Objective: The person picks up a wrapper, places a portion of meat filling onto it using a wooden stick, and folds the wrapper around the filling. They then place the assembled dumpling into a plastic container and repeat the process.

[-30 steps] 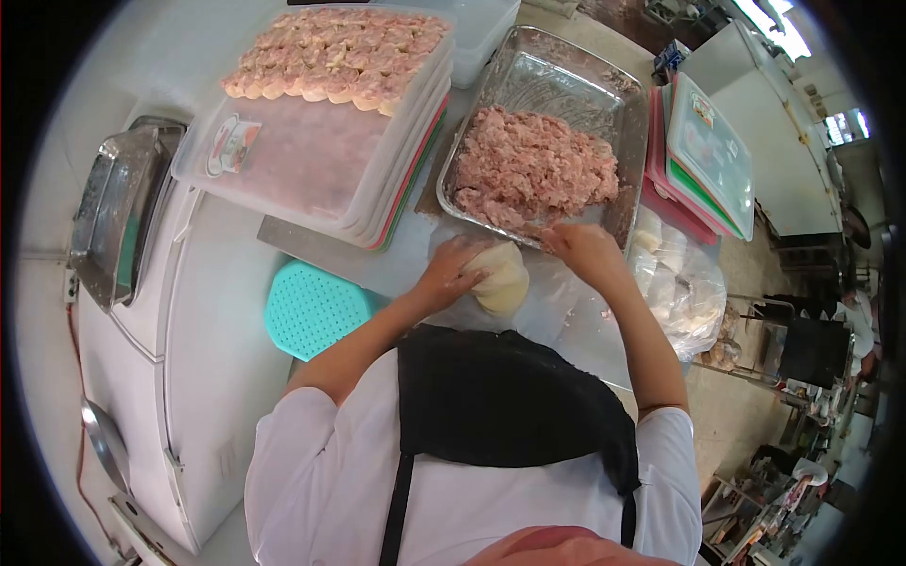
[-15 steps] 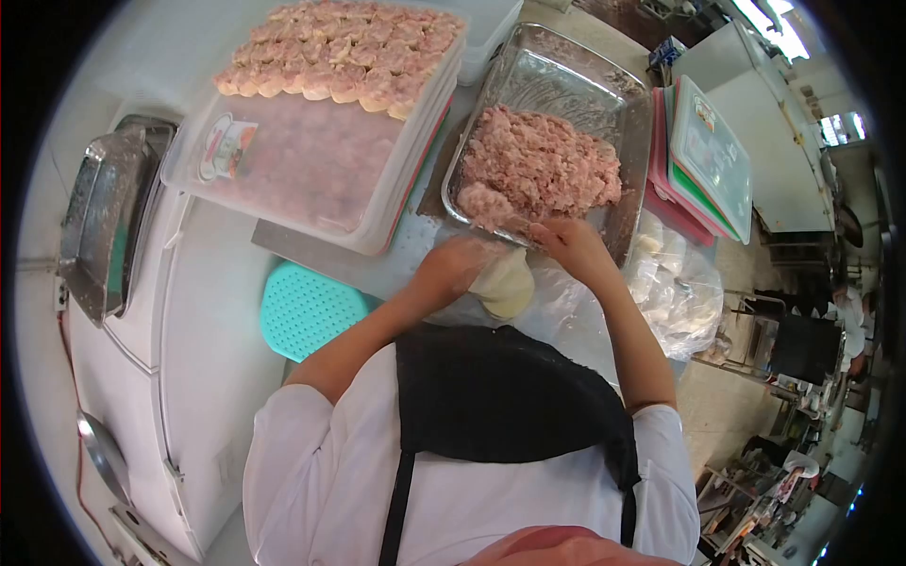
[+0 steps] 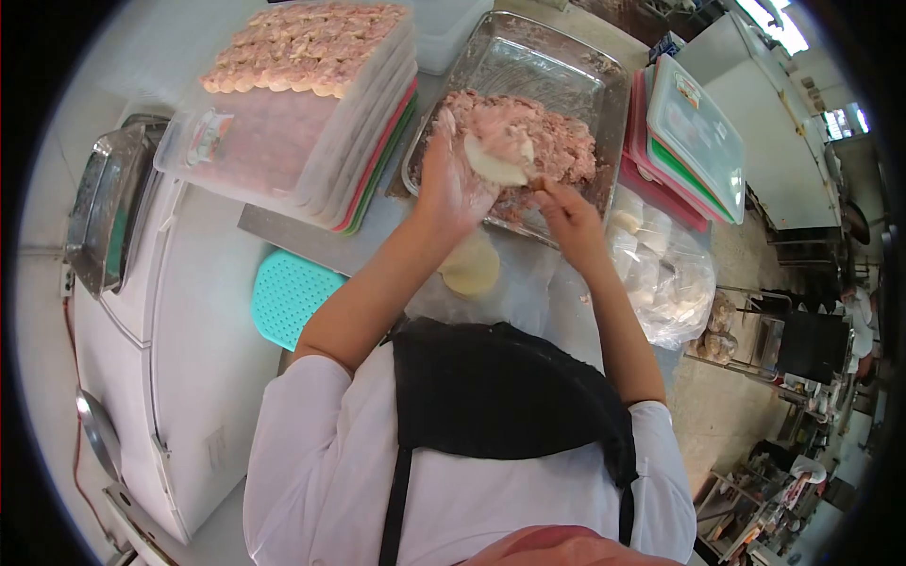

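Observation:
Over the near part of a metal tray (image 3: 543, 58) my left hand (image 3: 445, 184) holds a pale round dough wrapper (image 3: 495, 166) by its fingers, tilted above the minced meat (image 3: 564, 146). My right hand (image 3: 574, 215) is closed at the tray's near edge, fingers pinched round a thin thing that reaches toward the wrapper; its kind is too blurred to tell. Below my left wrist more pale round wrappers (image 3: 472, 267) lie on a plastic sheet on the table.
Stacked clear boxes (image 3: 255, 156) with rows of meat-topped dumplings stand at left. Coloured lids (image 3: 696, 137) lean right of the tray, above a clear bag of pale pieces (image 3: 665, 283). A turquoise perforated stool top (image 3: 294, 297) sits low at left.
My left hand has moved up and away from the wrappers on the table to over the meat, carrying one wrapper. My right hand has shifted slightly, staying near the tray's edge.

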`<state>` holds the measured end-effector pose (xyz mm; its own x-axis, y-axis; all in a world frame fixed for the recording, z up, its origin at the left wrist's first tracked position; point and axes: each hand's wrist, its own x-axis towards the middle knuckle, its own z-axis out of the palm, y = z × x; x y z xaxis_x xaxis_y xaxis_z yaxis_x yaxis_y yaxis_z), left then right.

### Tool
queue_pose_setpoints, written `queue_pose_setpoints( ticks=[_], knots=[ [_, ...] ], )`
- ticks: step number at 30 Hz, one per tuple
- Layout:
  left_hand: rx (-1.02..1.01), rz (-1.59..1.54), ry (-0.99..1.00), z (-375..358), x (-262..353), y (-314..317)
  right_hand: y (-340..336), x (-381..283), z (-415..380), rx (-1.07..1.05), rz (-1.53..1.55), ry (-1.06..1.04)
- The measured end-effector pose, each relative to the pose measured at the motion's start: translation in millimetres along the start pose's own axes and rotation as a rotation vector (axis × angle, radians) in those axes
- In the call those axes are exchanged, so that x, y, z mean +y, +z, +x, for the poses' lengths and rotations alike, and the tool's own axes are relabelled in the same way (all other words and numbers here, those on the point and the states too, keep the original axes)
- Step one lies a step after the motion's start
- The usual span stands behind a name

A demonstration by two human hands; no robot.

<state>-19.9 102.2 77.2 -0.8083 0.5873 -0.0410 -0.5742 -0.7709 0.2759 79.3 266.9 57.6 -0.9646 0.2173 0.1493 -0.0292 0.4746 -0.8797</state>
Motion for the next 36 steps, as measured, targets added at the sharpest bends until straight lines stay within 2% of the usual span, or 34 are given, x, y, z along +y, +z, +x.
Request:
queue_pose_setpoints(
  ticks=[2, 4, 5, 8, 11, 14, 17, 20, 23, 26, 29, 32, 35, 36],
  knots=[
    [0.129, 0.021, 0.013, 9, -4, -4, -2, 20, -4, -0.022, -0.246, -0.154],
    [0.267, 0.031, 0.078, 15, -11, -13, -31, 12, -6, -0.139, -0.376, -0.133],
    [0.228, 0.083, 0.14, 17, -14, -23, -46, 5, -8, -0.199, -0.44, -0.121],
    [0.201, 0.261, 0.27, 24, -23, -50, -77, -15, -14, -0.166, -0.664, -0.134],
    [0.26, 0.23, 0.199, 8, -34, -14, -70, -5, -11, -0.114, -0.594, -0.245],
    [0.28, 0.259, 0.19, 11, -40, -7, -55, 27, -4, -0.066, -0.634, -0.238],
    [0.196, 0.236, 0.184, 19, -42, -28, -52, 45, 7, -0.023, -0.7, -0.251],
    [0.32, 0.241, 0.205, 9, -43, -18, -63, 63, 20, -0.085, -0.84, -0.175],
    [0.183, 0.188, 0.199, 14, -31, -44, -86, 28, 11, -0.21, -0.841, -0.142],
    [0.282, 0.083, 0.122, 7, -30, -6, -72, 8, -3, -0.211, -0.574, -0.281],
    [0.333, 0.037, 0.058, 10, -27, 0, -64, 13, -2, -0.281, -0.664, -0.318],
    [0.355, 0.083, 0.083, 12, -22, -7, -89, -61, -2, -0.34, -0.901, -0.125],
    [0.24, 0.193, 0.185, 21, -21, -10, -65, -43, -3, -0.231, -0.824, -0.298],
    [0.208, 0.132, 0.156, 21, -18, -9, -62, -37, 0, -0.22, -0.789, -0.312]
  ],
)
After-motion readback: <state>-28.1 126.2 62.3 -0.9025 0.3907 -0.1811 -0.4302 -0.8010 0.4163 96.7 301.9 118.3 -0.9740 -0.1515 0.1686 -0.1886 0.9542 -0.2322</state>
